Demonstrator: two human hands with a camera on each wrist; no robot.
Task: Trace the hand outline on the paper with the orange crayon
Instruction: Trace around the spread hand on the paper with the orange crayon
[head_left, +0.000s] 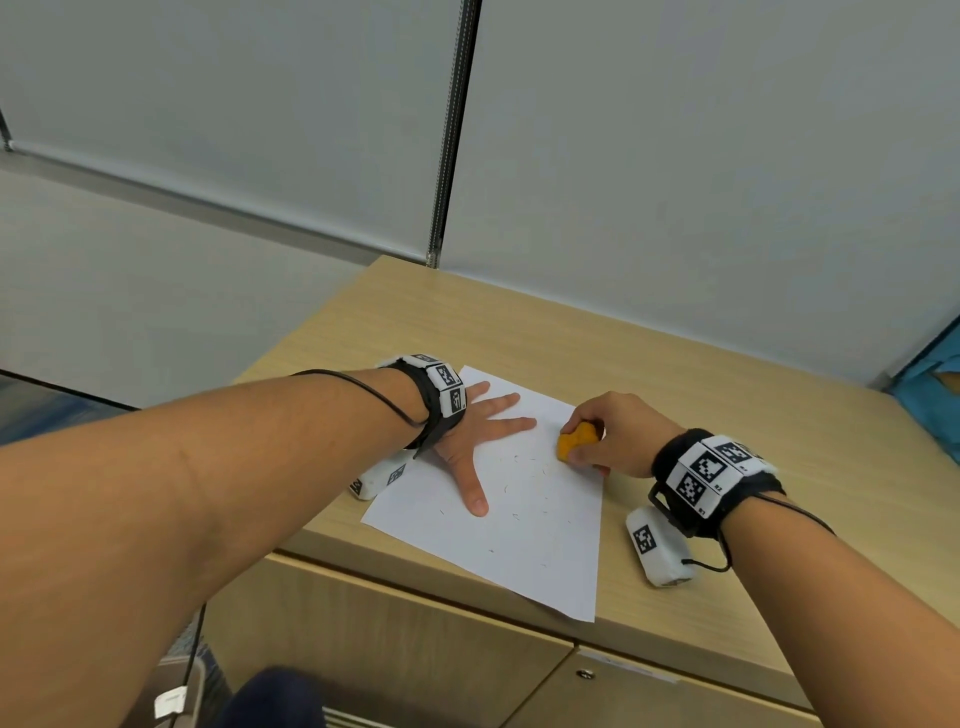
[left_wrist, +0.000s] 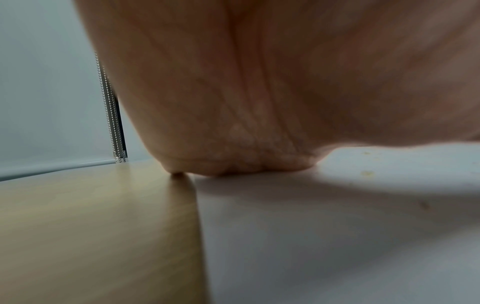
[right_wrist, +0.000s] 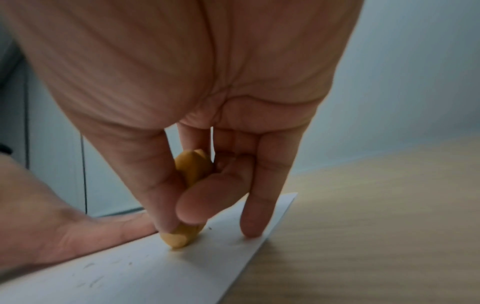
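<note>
A white sheet of paper (head_left: 524, 530) lies on the wooden cabinet top (head_left: 675, 364), with faint dark specks on it. My left hand (head_left: 480, 434) lies flat on the sheet's left part, fingers spread and straight, thumb pointing toward me. In the left wrist view only the palm (left_wrist: 259, 102) pressing on the paper (left_wrist: 337, 226) shows. My right hand (head_left: 608, 434) pinches a chunky orange crayon (head_left: 575, 440) between thumb and fingers near the sheet's right edge. The right wrist view shows the crayon (right_wrist: 179, 236) with its tip on the paper (right_wrist: 155, 273), beside a left fingertip (right_wrist: 124, 226).
Grey roller blinds (head_left: 675, 156) with a bead chain (head_left: 441, 156) hang behind the cabinet. The cabinet's front edge and doors (head_left: 415, 649) are just below the paper. Something blue (head_left: 930, 384) sits at the far right. Bare wood lies right of the sheet.
</note>
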